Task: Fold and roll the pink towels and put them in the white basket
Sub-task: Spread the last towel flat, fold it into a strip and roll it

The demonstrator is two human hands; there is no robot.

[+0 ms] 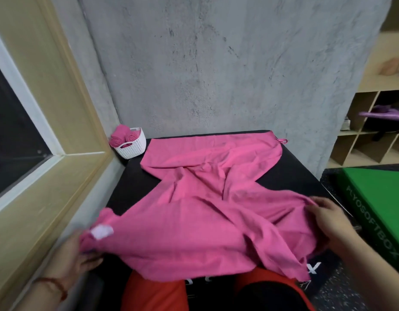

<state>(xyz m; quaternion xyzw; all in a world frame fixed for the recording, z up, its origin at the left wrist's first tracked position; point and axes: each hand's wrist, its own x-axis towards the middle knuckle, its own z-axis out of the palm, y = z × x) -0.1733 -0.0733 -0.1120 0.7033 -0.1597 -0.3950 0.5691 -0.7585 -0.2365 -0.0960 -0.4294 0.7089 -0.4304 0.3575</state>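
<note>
In the middle of the frame there's a pink towel (207, 198) spread out all rumpled over a black box (131, 185), near edge hanging off toward the person's lap; where are the hands tho?

Reply: left hand (79, 250) is lower left, kinda blurry, fingers curled round the towel's near corner by a white tag (102, 231); right hand (330, 221) is at the right edge, fingers bent onto the bunched cloth, gripping it; white basket (133, 148) sits upper left of the towel at the box's far corner, up against the grey wall (216, 63), with rolled pink towels (124, 136) inside, poking above the rim; green box (377, 198) is on the right.
</note>
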